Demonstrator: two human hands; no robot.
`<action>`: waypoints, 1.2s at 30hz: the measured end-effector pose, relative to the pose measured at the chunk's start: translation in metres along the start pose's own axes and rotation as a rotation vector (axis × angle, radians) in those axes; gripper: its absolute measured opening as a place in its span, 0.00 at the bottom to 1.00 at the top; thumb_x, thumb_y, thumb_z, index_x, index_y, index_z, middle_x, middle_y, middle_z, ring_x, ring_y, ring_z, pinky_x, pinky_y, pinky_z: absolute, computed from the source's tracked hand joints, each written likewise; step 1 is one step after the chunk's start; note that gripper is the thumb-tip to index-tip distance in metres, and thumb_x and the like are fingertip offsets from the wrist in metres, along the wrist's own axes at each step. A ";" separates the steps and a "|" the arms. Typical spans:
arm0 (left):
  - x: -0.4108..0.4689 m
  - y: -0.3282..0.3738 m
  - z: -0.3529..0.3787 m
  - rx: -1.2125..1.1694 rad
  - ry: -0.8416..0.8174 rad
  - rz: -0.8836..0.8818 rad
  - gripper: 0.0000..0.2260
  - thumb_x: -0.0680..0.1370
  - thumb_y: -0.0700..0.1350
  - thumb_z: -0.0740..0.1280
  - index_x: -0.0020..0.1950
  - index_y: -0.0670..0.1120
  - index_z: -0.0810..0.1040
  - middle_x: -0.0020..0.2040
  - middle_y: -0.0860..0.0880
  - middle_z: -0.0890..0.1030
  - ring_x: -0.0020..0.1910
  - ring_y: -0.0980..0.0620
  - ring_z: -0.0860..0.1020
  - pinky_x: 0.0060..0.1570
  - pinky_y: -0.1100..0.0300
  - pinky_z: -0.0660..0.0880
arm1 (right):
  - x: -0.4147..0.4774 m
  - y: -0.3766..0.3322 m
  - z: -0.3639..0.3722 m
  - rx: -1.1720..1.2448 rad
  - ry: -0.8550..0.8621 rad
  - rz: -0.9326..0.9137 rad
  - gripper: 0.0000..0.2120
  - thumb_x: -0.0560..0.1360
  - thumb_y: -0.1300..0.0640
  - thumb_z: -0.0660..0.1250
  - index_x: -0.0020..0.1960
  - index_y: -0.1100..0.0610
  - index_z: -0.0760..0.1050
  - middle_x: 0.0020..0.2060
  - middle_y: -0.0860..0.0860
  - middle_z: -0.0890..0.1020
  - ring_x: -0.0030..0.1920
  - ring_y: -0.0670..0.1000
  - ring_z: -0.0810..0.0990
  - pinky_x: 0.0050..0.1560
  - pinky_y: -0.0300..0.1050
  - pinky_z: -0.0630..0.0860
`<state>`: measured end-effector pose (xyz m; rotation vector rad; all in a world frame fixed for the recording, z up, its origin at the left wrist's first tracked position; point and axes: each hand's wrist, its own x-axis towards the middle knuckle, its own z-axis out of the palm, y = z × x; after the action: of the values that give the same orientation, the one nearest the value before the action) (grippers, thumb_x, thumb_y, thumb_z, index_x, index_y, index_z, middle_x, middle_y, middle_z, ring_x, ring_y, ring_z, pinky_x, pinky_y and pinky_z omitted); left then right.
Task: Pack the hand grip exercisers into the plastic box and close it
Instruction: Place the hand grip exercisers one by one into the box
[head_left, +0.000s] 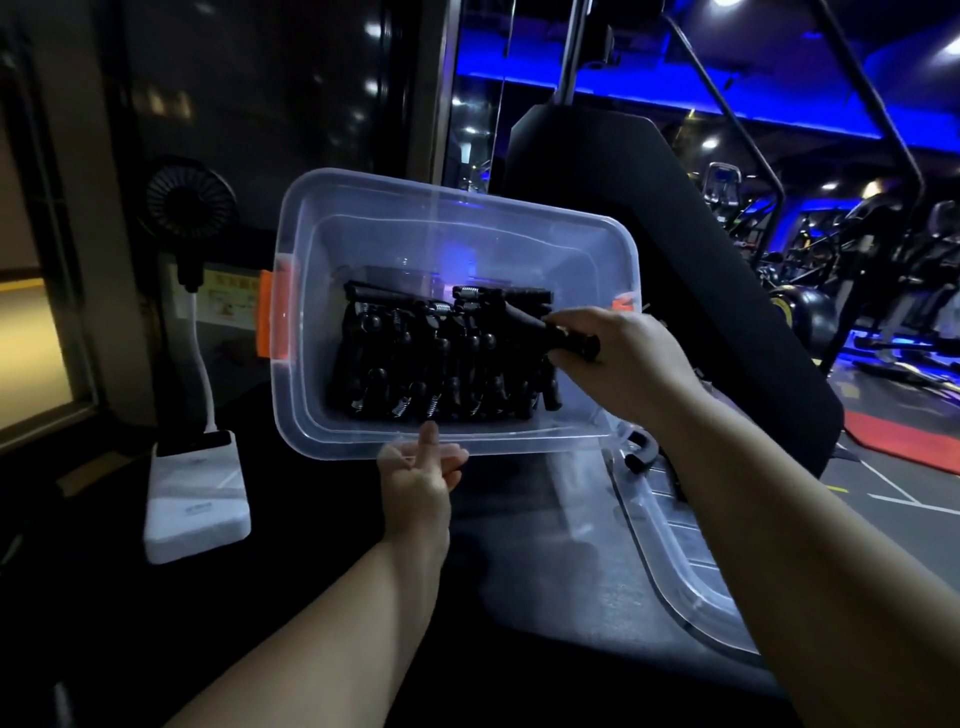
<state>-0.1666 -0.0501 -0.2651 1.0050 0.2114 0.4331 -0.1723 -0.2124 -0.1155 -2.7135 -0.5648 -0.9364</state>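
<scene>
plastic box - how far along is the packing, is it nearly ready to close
Mostly packed: a dense row of black hand grip exercisers already sits in the plastic box. In hand: the right hand holds one more exerciser at the row's right end, while the left hand steadies the near rim. Left: release it, then fit the clear lid, lying off to the right.

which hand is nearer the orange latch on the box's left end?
Left. The left hand grips the box's near rim, below and right of the orange latch; the right hand holds an exerciser at the opposite end.
</scene>
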 end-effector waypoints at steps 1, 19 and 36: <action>0.000 0.000 0.000 0.002 0.000 -0.007 0.09 0.81 0.46 0.61 0.50 0.40 0.70 0.36 0.44 0.81 0.41 0.48 0.82 0.39 0.60 0.73 | 0.010 -0.004 0.006 0.007 0.009 0.001 0.16 0.75 0.50 0.68 0.63 0.43 0.77 0.52 0.49 0.83 0.53 0.55 0.79 0.44 0.41 0.65; 0.002 0.004 -0.001 -0.004 -0.032 -0.041 0.09 0.81 0.50 0.57 0.49 0.44 0.68 0.32 0.48 0.82 0.32 0.58 0.81 0.32 0.67 0.75 | 0.146 -0.060 0.106 0.017 -0.074 -0.066 0.19 0.78 0.55 0.60 0.67 0.41 0.71 0.59 0.49 0.78 0.58 0.58 0.76 0.47 0.45 0.68; 0.000 0.004 -0.002 0.007 0.005 -0.021 0.11 0.81 0.51 0.57 0.50 0.43 0.69 0.36 0.45 0.84 0.37 0.53 0.83 0.35 0.64 0.75 | 0.175 -0.057 0.149 -0.034 -0.225 -0.103 0.17 0.82 0.43 0.52 0.66 0.47 0.70 0.64 0.51 0.73 0.63 0.57 0.73 0.59 0.53 0.66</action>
<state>-0.1685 -0.0467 -0.2633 1.0074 0.2278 0.4165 0.0119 -0.0629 -0.1167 -2.8647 -0.7428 -0.6720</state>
